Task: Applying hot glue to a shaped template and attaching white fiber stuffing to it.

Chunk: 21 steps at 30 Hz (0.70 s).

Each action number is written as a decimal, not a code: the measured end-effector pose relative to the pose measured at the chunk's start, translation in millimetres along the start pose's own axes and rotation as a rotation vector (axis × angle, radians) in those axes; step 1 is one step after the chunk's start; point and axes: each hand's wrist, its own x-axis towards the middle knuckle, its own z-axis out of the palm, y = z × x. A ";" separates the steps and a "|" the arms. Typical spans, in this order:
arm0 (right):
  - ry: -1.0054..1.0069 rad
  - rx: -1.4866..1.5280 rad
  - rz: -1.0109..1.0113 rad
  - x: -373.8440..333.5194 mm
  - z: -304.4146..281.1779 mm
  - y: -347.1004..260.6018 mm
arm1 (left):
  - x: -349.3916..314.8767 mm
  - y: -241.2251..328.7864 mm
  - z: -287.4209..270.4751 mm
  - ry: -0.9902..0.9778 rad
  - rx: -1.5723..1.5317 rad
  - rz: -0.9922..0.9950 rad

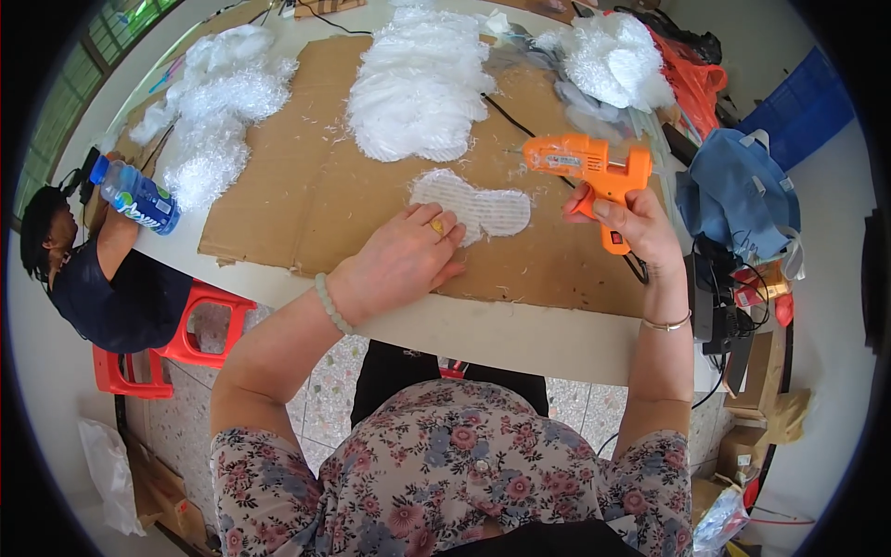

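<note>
My right hand is wrapped round the handle of an orange hot glue gun, raised above the right part of the cardboard sheet. Its nozzle points left, apart from the work. A flat white piece, shaped like a figure eight with faint lines across it, lies on the cardboard. My left hand presses on the lower left edge of this piece with bent fingers held together; the fingertips are partly hidden. Beyond it lies a thick stack of fluffy white pieces of similar outline.
White shredded fluff is heaped at the left, and more fluff at the far right. A blue-labelled bottle stands near a co-worker at the left edge. A blue bag and black cables are at the right.
</note>
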 end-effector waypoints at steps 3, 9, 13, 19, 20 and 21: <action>-0.057 -0.248 0.106 -3.0 -11.4 -6.0 | 0.3 0.8 1.3 0.015 -0.005 0.003; -0.096 -0.420 0.210 -4.9 -12.2 -14.1 | -0.6 0.7 2.5 -0.009 0.086 0.032; -0.136 -0.489 0.276 -3.4 -17.1 -11.6 | -1.1 -0.1 4.5 0.006 0.108 0.045; -0.153 -0.556 0.239 -1.8 -19.4 -1.8 | -1.7 0.4 5.5 0.024 0.111 0.071; -0.154 -0.555 0.240 -2.2 -18.3 -2.7 | -1.7 0.8 5.1 0.022 0.109 0.074; -0.144 -0.573 0.260 -2.1 -16.3 -5.0 | -2.0 0.8 5.0 0.021 0.109 0.072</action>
